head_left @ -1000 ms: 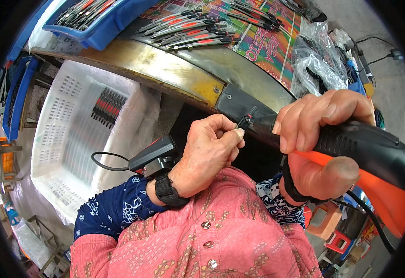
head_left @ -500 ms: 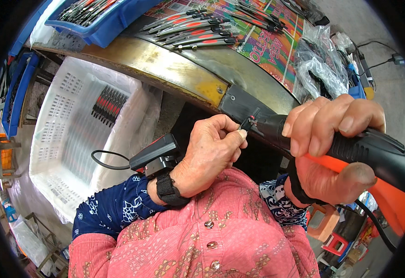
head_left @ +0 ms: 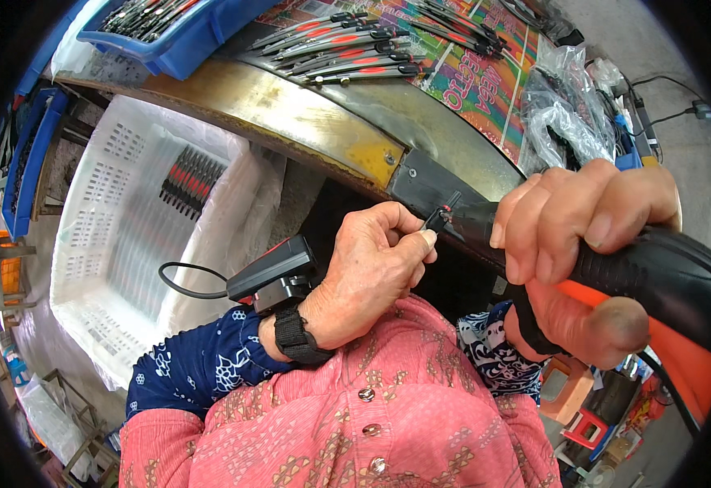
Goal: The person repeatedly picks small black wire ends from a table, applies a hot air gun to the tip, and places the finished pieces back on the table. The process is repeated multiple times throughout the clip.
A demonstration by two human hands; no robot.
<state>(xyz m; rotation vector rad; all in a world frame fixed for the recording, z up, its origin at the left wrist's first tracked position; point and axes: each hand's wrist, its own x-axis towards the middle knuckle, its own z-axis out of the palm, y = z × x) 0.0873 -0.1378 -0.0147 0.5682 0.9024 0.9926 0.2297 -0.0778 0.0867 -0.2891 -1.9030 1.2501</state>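
**Both hands meet at the tip of a power tool**

The right hand (head_left: 583, 236) is clenched around the black grip of an orange-and-black power screwdriver (head_left: 656, 276), its fingers wrapped over the top and the thumb underneath. The tool's dark nose points left, toward the edge of the metal workbench (head_left: 306, 114). The left hand (head_left: 371, 272) pinches a small dark part (head_left: 441, 215) between thumb and forefinger, held right at the tool's tip. A black device (head_left: 278, 272) is strapped to the left wrist. On the bench above lies a row of red-and-black pliers-like hand tools (head_left: 339, 53) on a colourful printed sheet (head_left: 485, 85). A white perforated crate (head_left: 128, 244) sits lower left, holding more such tools (head_left: 193, 179).
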